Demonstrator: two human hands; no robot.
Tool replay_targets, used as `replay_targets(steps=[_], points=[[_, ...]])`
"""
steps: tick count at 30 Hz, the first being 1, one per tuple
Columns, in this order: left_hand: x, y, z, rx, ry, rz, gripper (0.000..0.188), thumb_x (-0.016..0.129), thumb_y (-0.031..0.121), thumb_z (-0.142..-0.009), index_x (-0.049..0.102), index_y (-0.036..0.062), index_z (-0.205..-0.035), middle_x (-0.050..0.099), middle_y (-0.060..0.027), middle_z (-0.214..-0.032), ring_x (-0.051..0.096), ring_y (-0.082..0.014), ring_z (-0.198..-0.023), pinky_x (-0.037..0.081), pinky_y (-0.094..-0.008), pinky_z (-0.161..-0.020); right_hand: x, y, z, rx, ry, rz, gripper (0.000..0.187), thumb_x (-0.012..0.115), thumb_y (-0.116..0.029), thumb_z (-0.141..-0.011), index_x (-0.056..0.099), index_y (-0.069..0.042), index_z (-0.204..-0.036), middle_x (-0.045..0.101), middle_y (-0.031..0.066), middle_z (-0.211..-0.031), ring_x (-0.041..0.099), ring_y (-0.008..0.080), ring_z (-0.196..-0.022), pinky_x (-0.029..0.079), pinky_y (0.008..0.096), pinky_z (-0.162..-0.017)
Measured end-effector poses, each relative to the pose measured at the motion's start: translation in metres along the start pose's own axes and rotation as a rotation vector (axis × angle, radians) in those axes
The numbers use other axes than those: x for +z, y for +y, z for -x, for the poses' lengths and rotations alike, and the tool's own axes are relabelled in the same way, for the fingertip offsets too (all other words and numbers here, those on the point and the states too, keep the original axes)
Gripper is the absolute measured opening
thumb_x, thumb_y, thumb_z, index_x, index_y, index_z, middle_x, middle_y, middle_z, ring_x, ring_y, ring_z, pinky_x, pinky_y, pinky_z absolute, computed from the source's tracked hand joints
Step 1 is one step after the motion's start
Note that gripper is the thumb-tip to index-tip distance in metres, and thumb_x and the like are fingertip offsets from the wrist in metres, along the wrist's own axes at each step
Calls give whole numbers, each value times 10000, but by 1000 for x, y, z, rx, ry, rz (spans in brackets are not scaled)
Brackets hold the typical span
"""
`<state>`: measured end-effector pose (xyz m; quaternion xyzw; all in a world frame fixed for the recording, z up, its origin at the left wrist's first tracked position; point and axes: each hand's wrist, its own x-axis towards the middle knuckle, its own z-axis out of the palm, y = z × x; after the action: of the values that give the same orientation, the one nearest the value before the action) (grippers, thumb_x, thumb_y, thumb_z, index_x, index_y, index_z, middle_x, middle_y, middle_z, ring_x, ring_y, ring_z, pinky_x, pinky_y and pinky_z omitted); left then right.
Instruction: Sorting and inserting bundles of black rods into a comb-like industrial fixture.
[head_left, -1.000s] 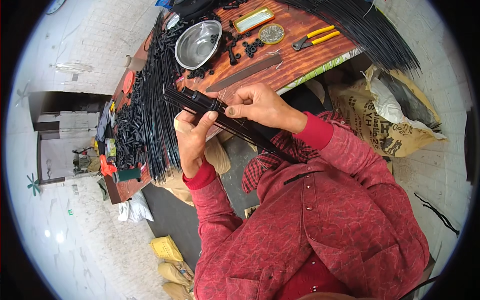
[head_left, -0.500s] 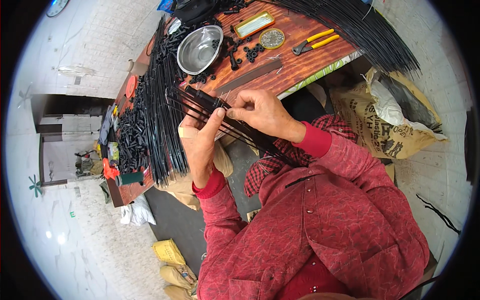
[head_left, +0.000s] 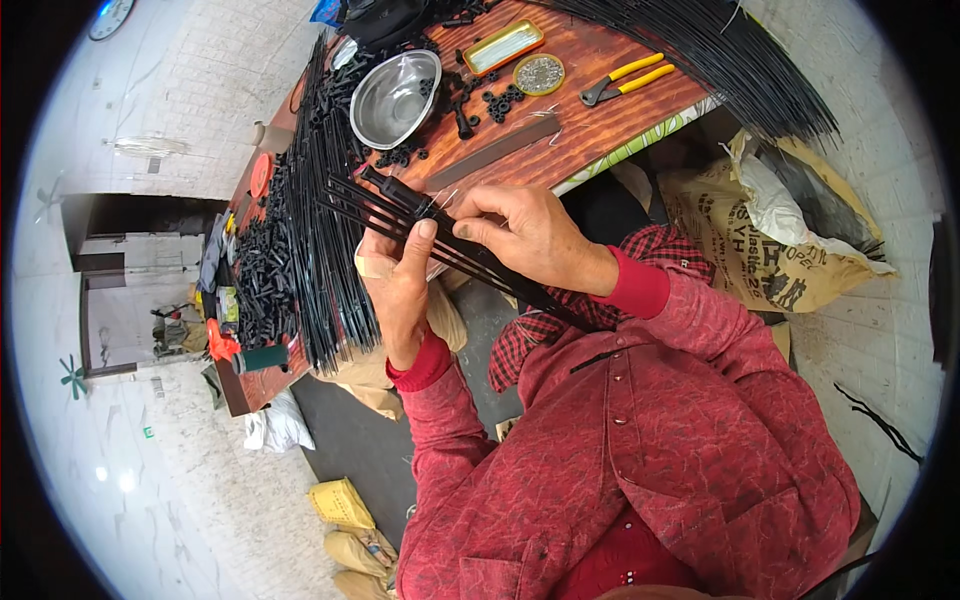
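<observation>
My left hand [head_left: 395,285], with a tan plaster at the base of its thumb, is closed around a bundle of thin black rods [head_left: 520,285]. The rods run from above that hand down to my lap. A thicker black ribbed tube [head_left: 392,188] lies among them, and my left thumb presses near its collar. Right beside the collar, the fingers of my right hand [head_left: 530,240] are pinched together. Thin bright wire ends show between the two hands. What the right fingertips hold is hidden.
A wooden table [head_left: 600,125] carries a metal bowl [head_left: 390,105], yellow-handled pliers [head_left: 630,80], a round dish of small metal pieces [head_left: 539,74] and a yellow tray [head_left: 470,65]. Piles of black rods [head_left: 325,240] and black fittings [head_left: 265,270] lie left. An open sack [head_left: 715,215] stands right.
The rods and tube have shifted slightly left and down with my left hand. My right fingers have turned a little, still pinched beside the collar.
</observation>
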<state>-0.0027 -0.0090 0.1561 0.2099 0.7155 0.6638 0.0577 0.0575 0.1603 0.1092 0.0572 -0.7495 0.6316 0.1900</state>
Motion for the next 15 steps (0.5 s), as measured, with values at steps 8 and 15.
replay_targets(steps=[8,15], points=[[0,-3,-5,-22,1,62,433,705,-10,-911,600,-49,-1329,693,-93,-1172,658,-145,-1015,527,-291,-915,10,24,-7,89,55,-310,150,760,-112,-907,686,18,-916,722,64,-805,680,137,-726,521,300,-646],[6,6,-21,50,-67,97,453,722,-10,-896,601,-56,-1330,705,-108,-1197,660,-144,-1024,522,-306,-939,-19,4,-25,306,-127,-346,108,734,-79,-944,680,15,-940,687,9,-836,626,62,-754,522,241,-662]])
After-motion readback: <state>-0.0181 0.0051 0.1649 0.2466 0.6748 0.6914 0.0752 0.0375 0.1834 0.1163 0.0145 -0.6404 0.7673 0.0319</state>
